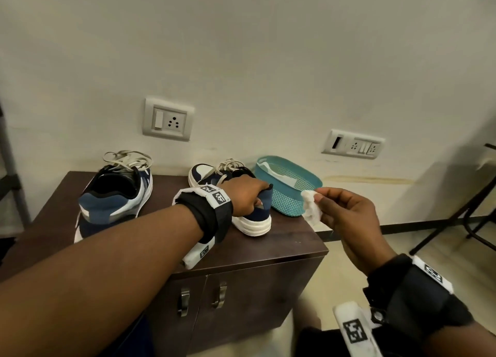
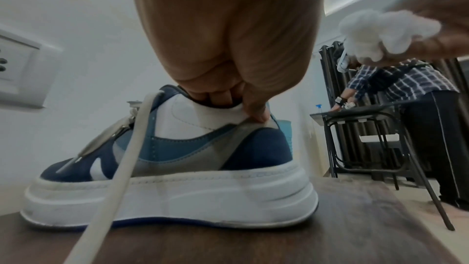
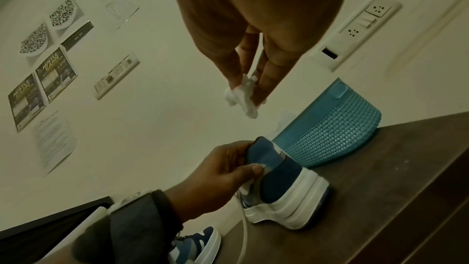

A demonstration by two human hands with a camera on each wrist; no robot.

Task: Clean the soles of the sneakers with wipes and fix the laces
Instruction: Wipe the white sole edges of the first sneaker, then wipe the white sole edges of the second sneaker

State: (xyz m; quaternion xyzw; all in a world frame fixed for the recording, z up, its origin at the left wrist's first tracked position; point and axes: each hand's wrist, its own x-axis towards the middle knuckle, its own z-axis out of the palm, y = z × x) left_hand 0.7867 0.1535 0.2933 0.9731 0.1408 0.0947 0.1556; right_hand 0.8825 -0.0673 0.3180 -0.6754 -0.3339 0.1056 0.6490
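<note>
Two hands (image 1: 248, 197) (image 1: 346, 214), two sneakers (image 1: 252, 211) (image 1: 115, 195), one wipe (image 1: 311, 207).

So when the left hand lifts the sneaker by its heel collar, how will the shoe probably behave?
The sneaker will probably hang toe-down, since the left hand grips only the heel collar. Its thick white sole looks stiff, so it should keep its shape. The loose lace is floppy and will likely dangle and swing.
</note>
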